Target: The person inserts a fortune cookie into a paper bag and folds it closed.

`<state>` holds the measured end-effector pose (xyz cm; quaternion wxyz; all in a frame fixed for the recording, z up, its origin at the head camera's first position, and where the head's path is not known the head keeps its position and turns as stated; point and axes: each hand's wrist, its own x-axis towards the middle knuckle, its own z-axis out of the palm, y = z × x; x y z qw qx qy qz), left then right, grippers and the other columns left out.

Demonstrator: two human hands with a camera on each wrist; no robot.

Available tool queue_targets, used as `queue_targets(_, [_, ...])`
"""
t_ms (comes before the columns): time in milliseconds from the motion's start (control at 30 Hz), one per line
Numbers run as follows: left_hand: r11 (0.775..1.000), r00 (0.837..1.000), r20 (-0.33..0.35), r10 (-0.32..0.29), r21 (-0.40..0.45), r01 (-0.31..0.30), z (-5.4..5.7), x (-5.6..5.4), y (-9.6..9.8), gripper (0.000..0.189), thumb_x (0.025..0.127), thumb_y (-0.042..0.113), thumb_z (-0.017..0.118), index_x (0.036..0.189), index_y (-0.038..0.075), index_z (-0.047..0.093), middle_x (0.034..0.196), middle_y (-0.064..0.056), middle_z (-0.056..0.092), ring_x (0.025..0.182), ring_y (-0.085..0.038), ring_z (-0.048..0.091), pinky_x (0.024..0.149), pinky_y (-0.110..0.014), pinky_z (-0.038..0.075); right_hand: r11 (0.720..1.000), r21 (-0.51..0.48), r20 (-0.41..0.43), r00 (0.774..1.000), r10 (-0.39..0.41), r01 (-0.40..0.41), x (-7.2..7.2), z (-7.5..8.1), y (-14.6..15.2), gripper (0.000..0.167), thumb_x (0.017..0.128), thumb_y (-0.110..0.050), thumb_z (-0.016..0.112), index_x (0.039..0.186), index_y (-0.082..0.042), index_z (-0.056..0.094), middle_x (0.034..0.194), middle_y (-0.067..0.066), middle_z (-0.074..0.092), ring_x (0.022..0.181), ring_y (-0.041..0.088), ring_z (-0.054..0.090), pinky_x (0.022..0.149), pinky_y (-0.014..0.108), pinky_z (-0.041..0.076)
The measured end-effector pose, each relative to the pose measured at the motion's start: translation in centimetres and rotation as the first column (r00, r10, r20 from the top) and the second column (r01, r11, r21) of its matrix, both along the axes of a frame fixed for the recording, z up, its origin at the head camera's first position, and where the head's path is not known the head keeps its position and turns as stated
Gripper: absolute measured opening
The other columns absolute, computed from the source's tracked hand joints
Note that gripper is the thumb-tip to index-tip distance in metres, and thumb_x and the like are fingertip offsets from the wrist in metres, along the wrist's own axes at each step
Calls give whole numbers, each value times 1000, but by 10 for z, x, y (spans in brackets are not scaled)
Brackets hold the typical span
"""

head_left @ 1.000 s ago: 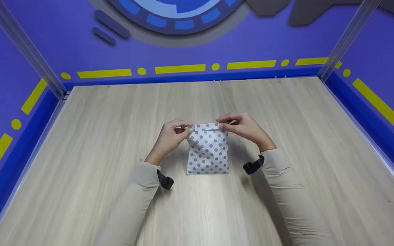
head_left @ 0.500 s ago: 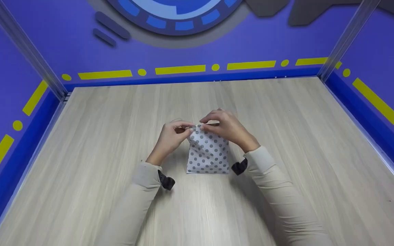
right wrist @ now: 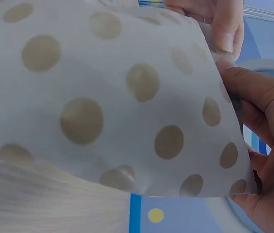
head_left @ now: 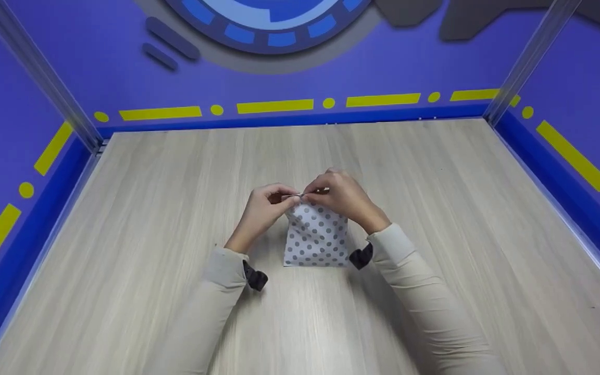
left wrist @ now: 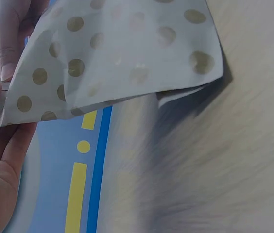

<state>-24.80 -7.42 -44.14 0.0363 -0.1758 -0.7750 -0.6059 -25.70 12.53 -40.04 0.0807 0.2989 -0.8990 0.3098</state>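
Note:
A white paper bag (head_left: pixel 315 234) with grey polka dots stands in the middle of the table, its top edge folded over. My left hand (head_left: pixel 264 211) pinches the top left corner between thumb and fingers. Close beside it, my right hand (head_left: pixel 346 197) pinches the folded top near the same corner, covering the top right part in the head view. In the left wrist view the bag (left wrist: pixel 127 53) slants with its bottom edge at the table. The right wrist view shows the bag (right wrist: pixel 117 107) up close, with the right thumb (right wrist: pixel 253 87) at the fold.
The wood-grain table (head_left: pixel 175 182) spreads out on all sides of the bag. A blue-purple wall (head_left: pixel 300 78) with yellow marks rises behind, and similar panels stand left and right. A black wrist camera (head_left: pixel 254 276) hangs under each sleeve.
My right hand has moved left along the folded top, from the right corner to near my left hand. My left hand has kept its pinch on the left corner.

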Motion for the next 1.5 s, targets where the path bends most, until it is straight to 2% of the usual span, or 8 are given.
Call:
queue_targets(100, [1000, 999, -28, 16, -22, -17, -1, 0, 1, 10, 85, 13, 73, 92, 7, 75, 88, -5, 71, 77, -11, 59, 68, -18, 48, 1000, 8, -20, 1000, -3, 3, -1, -2, 0, 11, 83, -19, 75, 89, -10, 78, 85, 3, 75, 80, 19, 57, 71, 33, 49])
queue_targets(200, [998, 997, -77, 25, -52, -29, -2, -1, 1, 8, 85, 13, 73, 90, 6, 75, 85, -5, 72, 74, -10, 59, 67, -17, 47, 1000, 3, -28, 1000, 2, -2, -2, -4, 1, 12, 81, -20, 76, 88, -10, 79, 84, 3, 75, 78, 20, 57, 68, 32, 47])
queue_targets(300, [999, 994, -107, 27, -44, -32, -2, -1, 1, 8, 84, 11, 73, 89, 5, 76, 85, -7, 73, 73, -10, 60, 67, -18, 49, 1000, -9, -18, 1000, 6, -7, -3, -5, 2, 13, 80, -21, 77, 88, -10, 79, 83, 3, 75, 77, 20, 57, 67, 29, 45])
queue_targets(467, [999, 996, -82, 42, 4, -42, 0, 0, 2, 8, 83, 8, 73, 89, 3, 77, 89, -11, 74, 73, -13, 61, 64, -17, 48, 998, -61, 53, 998, 24, -21, -4, -5, 4, 15, 81, -21, 76, 89, -9, 79, 85, 4, 75, 78, 19, 57, 69, 27, 43])
queue_targets(733, [999, 997, -67, 42, 7, -42, -1, -2, 0, 7, 84, 8, 72, 88, 6, 78, 87, -9, 74, 70, -11, 61, 62, -18, 49, 990, -139, 177, 983, 46, -21, -9, -10, 18, 14, 84, -20, 74, 90, -8, 78, 87, 5, 75, 80, 16, 57, 68, 24, 46])
queue_targets(1000, [996, 995, -53, 90, 5, -90, -1, -3, -3, 12, 81, 7, 75, 91, 0, 76, 88, -9, 74, 71, -8, 63, 63, -17, 50, 987, -160, 187, 982, 38, -8, -10, -12, 29, 12, 85, -12, 72, 92, -5, 77, 89, 9, 75, 71, 13, 62, 62, 18, 47])
queue_targets(1267, [995, 995, -24, 96, 5, -96, -1, -2, -6, 12, 83, 9, 74, 92, 1, 76, 89, -10, 74, 71, -9, 63, 64, -17, 50, 980, -197, 243, 966, 84, -35, -11, -12, 35, 15, 86, -13, 71, 97, -4, 76, 95, 11, 75, 79, 17, 68, 66, 18, 51])
queue_targets(1500, [995, 995, -32, 96, 2, -96, -1, -3, -7, 11, 84, 10, 73, 91, 2, 77, 87, -9, 74, 69, -9, 60, 61, -17, 48, 989, -142, 233, 972, -15, 50, -12, -12, 38, 16, 86, -20, 72, 93, -6, 76, 86, 7, 74, 72, 11, 63, 64, 19, 48])
